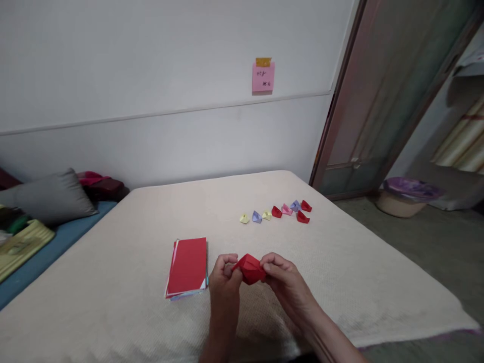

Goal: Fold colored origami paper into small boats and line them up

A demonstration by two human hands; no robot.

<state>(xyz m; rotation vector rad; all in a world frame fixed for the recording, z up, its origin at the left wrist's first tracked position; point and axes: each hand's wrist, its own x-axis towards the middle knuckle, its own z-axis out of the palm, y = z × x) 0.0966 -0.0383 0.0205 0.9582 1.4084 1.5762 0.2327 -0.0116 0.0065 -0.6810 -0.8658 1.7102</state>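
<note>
A folded red paper boat (249,268) is held up between both hands, above the near part of the cream-covered bed. My left hand (226,280) pinches its left tip between thumb and fingers. At the opposite end, my right hand (283,277) grips the right tip the same way. To the left of my hands lies a stack of coloured paper (188,264) with a red sheet on top. Farther back stands a line of several small folded paper boats in yellow, blue, pink and red, among them a red one (303,217) set in front of the others.
The bed (124,282) reaches a white wall. A pink note (262,77) is taped there. At the left are a grey pillow (51,196) and a woven mat (26,247). A basin with a purple liner (410,189) stands on the floor at the right, near a door.
</note>
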